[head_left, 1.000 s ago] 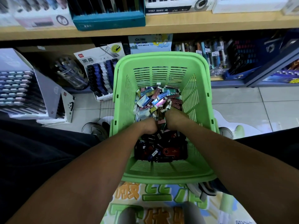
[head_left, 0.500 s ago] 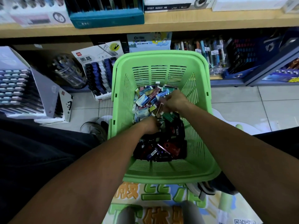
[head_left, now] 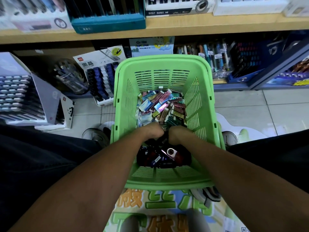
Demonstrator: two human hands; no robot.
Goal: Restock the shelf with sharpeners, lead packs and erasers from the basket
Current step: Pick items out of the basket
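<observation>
A green plastic basket stands on the floor between my feet. Its far half holds several shiny coloured lead packs; its near half holds dark sharpeners, one with a round hole showing. My left hand and my right hand are side by side in the middle of the basket, knuckles up, fingers dug down into the pile. The fingertips and whatever they touch are hidden. The wooden shelf runs across the top.
Under the shelf, a lead display card, a clear jar and a grey display box sit left of the basket. Racks of pens are on the right. My shoes flank the basket.
My right hand reached forward onto the lead packs, then pulled back beside my left hand. The left hand stayed in the middle of the basket.
</observation>
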